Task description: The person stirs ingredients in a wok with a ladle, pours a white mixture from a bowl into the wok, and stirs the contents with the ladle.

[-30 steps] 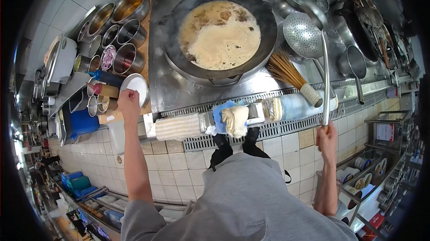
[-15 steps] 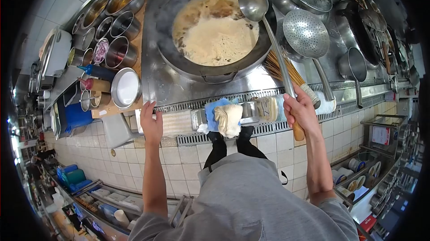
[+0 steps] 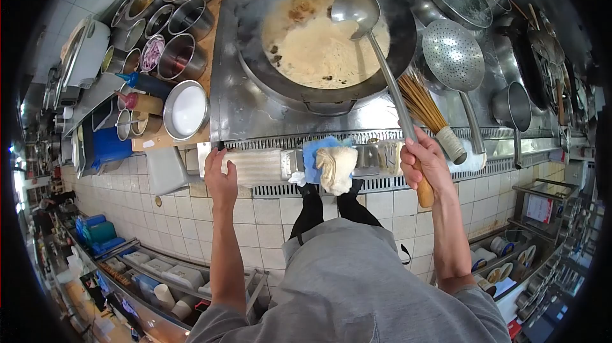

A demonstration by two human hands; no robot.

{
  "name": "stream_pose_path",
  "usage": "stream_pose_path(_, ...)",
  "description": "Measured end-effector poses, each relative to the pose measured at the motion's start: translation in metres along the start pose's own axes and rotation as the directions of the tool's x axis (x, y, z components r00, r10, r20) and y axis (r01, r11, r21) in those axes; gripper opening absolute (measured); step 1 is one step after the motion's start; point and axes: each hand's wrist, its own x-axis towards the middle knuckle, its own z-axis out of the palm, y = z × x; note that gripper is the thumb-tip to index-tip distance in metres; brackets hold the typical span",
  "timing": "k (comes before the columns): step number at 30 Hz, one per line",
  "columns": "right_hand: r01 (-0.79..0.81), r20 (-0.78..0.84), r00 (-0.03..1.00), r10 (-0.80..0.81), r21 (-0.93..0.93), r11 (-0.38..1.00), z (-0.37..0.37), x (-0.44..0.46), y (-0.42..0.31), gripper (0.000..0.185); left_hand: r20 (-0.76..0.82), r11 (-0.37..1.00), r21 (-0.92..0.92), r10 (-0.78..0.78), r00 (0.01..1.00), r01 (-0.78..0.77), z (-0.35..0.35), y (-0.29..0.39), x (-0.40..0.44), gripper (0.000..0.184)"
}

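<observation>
A long-handled steel ladle (image 3: 390, 78) is in my right hand (image 3: 426, 159), whose fingers wrap round it near its wooden grip. Its bowl hangs over the pale, creamy liquid (image 3: 319, 53) in a large dark wok (image 3: 252, 72), toward the upper right part; I cannot tell whether it touches the surface. Dark bits and a brownish patch float in the liquid. My left hand (image 3: 220, 174) holds nothing, fingers apart, by the stove's front edge left of the folded cloths (image 3: 335, 167).
Right of the wok are a bamboo wok brush (image 3: 424, 104), a perforated skimmer (image 3: 454, 56) and a small saucepan (image 3: 512, 107). At left stand several metal pots, squeeze bottles (image 3: 141, 102) and a bowl of white contents (image 3: 186, 110). A slotted drain runs along the front.
The ladle's bowl has moved left from the wok's right side to over the liquid. The whole view has shifted slightly. My left hand stays near the front edge.
</observation>
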Motion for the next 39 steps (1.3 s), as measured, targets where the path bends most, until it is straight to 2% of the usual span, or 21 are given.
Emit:
stream_pose_path(7, -0.044, 0.091, 0.995, 0.039, 0.049, 0.998, 0.019, 0.009, 0.010, 0.035, -0.024, 0.997, -0.030, -0.078, 0.997, 0.078, -0.005, -0.001, -0.004, 0.031)
stream_pose_path(11, -0.106, 0.121, 0.988, 0.101, 0.040, 0.994, 0.032, 0.010, 0.013, 0.034, -0.039, 0.999, 0.028, -0.040, 0.998, 0.041, -0.004, -0.013, -0.010, 0.029)
stream_pose_path(13, -0.159, 0.167, 0.976, 0.141, 0.099, 0.982, 0.037, 0.010, 0.017, 0.035, -0.049, 0.998, 0.040, -0.041, 0.998, 0.043, -0.005, -0.016, -0.014, 0.030)
stream_pose_path(19, -0.228, 0.248, 0.949, 0.194, 0.114, 0.967, 0.060, -0.007, 0.020, 0.043, -0.042, 0.984, -0.026, -0.175, 0.984, 0.174, -0.008, -0.022, -0.026, 0.029)
stream_pose_path(21, -0.250, 0.292, 0.932, 0.215, 0.089, 0.964, 0.067, -0.012, 0.020, 0.045, -0.038, 0.975, -0.064, -0.215, 0.976, 0.212, -0.010, -0.022, -0.028, 0.028)
stream_pose_path(23, -0.269, 0.276, 0.930, 0.242, 0.062, 0.961, 0.078, -0.015, 0.017, 0.048, -0.044, 0.981, -0.020, -0.193, 0.980, 0.192, -0.012, -0.027, -0.030, 0.028)
stream_pose_path(25, -0.211, 0.321, 0.912, 0.254, -0.162, 0.964, 0.081, -0.014, 0.016, 0.049, -0.044, 0.973, -0.070, -0.223, 0.974, 0.220, -0.011, -0.027, -0.030, 0.028)
stream_pose_path(26, -0.161, 0.317, 0.919, 0.234, -0.239, 0.958, 0.086, -0.016, 0.015, 0.054, -0.040, 0.974, -0.079, -0.215, 0.976, 0.212, -0.011, -0.026, -0.028, 0.028)
stream_pose_path(27, -0.155, 0.306, 0.925, 0.225, -0.238, 0.959, 0.088, -0.018, 0.016, 0.054, -0.041, 0.975, -0.070, -0.215, 0.976, 0.212, -0.013, -0.025, -0.027, 0.028)
stream_pose_path(29, -0.055, 0.294, 0.937, 0.188, -0.408, 0.911, 0.090, -0.022, 0.018, 0.060, -0.036, 0.976, -0.070, -0.208, 0.978, 0.205, -0.015, -0.022, -0.024, 0.028)
stream_pose_path(30, -0.083, 0.271, 0.942, 0.199, -0.386, 0.919, 0.090, -0.025, 0.015, 0.065, -0.036, 0.976, -0.062, -0.213, 0.976, 0.210, -0.016, -0.020, -0.023, 0.028)
stream_pose_path(33, -0.042, 0.273, 0.952, 0.138, -0.330, 0.943, 0.075, -0.033, 0.009, 0.063, -0.035, 0.978, -0.086, -0.194, 0.980, 0.190, -0.013, -0.024, -0.020, 0.027)
stream_pose_path(35, -0.046, 0.252, 0.960, 0.123, -0.291, 0.956, 0.058, -0.040, 0.007, 0.060, -0.026, 0.982, -0.035, -0.187, 0.982, 0.186, -0.012, -0.023, -0.018, 0.027)
stream_pose_path(37, -0.065, 0.085, 0.993, 0.077, -0.145, 0.987, 0.045, -0.048, 0.005, 0.057, -0.029, 0.985, -0.065, -0.161, 0.987, 0.159, -0.010, -0.022, -0.016, 0.027)
stream_pose_path(39, -0.036, 0.012, 0.999, 0.038, -0.133, 0.990, 0.037, -0.053, 0.001, 0.054, -0.030, 0.993, -0.029, -0.119, 0.992, 0.118, -0.010, -0.018, -0.012, 0.026)
